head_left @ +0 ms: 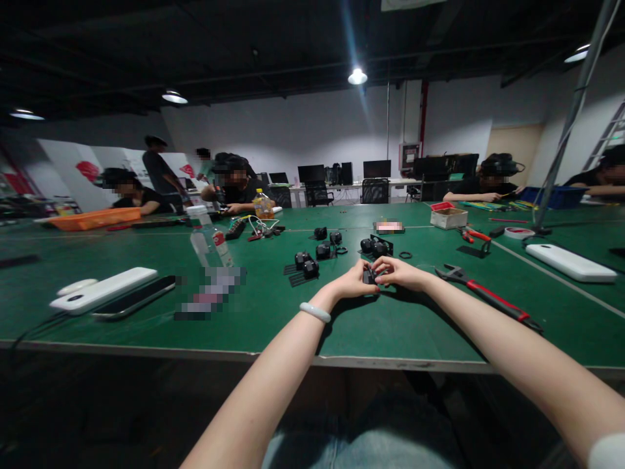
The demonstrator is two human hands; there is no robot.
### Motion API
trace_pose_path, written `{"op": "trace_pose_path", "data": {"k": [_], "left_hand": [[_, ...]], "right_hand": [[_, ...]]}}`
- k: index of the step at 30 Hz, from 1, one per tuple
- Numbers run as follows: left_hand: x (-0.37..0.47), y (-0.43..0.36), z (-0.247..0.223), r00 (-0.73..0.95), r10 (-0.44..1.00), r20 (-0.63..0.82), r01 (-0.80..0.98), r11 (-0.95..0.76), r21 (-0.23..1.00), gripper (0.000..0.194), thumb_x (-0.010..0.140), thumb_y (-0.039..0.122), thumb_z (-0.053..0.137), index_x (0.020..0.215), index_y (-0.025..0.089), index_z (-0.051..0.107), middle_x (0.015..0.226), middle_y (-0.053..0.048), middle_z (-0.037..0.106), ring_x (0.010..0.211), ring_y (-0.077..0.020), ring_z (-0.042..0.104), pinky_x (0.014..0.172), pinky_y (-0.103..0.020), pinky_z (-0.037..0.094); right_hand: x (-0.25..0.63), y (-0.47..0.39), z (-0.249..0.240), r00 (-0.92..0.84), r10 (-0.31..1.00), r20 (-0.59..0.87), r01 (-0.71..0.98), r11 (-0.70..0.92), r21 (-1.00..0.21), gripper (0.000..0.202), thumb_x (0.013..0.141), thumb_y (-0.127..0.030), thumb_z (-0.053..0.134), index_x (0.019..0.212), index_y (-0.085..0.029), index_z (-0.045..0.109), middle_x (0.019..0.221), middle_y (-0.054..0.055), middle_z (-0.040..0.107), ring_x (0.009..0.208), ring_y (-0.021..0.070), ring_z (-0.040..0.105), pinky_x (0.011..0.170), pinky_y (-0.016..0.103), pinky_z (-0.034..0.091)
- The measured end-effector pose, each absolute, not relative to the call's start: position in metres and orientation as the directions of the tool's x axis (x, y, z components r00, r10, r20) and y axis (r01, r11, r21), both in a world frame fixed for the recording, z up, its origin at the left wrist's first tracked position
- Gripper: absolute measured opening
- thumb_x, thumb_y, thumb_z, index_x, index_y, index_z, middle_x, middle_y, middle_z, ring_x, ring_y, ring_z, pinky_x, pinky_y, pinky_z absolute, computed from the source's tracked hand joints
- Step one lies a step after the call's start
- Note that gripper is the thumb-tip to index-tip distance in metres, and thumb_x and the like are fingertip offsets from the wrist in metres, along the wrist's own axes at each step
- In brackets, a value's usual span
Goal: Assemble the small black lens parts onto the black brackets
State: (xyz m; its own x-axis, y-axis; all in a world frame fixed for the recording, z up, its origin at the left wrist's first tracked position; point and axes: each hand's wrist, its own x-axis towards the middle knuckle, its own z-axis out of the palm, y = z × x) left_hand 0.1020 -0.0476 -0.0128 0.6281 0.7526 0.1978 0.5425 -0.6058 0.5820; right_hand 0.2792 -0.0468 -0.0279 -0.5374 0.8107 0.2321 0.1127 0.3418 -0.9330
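between fingertips point(383, 263), blocky black part point(369, 277)

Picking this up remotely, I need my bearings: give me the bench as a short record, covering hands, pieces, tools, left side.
Left hand: gripping small black part
Right hand: fingers on the same part
Beyond hands: black pieces, black ring
Tools, right: red-and-black tool; orange-handled tool farther off
Left side: phone, white slab, clear bottle
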Motion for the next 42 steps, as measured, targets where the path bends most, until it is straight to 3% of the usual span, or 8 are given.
{"op": "trace_pose_path", "data": {"k": [16,42], "left_hand": [[0.1021,-0.0514,-0.0097,0.636,0.748,0.189,0.521,-0.597,0.609,0.052,0.057,0.036,0.056,0.098,0.013,0.034,0.080,-0.002,0.045,0.068,-0.0106,0.044,0.056,-0.022,0.038],[0.1027,-0.0532,-0.0082,0.626,0.757,0.186,0.509,-0.578,0.639,0.050,0.056,0.033,0.057,0.096,0.014,0.034,0.076,0.001,0.042,0.064,-0.0091,0.042,0.053,-0.020,0.036]], "right_hand": [[0.2776,-0.0429,-0.0299,-0.529,0.830,0.180,0.161,0.307,-0.938,0.033,0.065,-0.034,0.054,0.091,-0.013,0.051,0.076,0.003,0.053,0.062,0.0071,0.047,0.056,0.020,0.039],[0.2771,-0.0445,-0.0273,-0.517,0.843,0.150,0.188,0.283,-0.940,0.035,0.065,-0.036,0.054,0.090,-0.012,0.052,0.073,0.003,0.052,0.060,0.0066,0.046,0.054,0.019,0.039]]}}
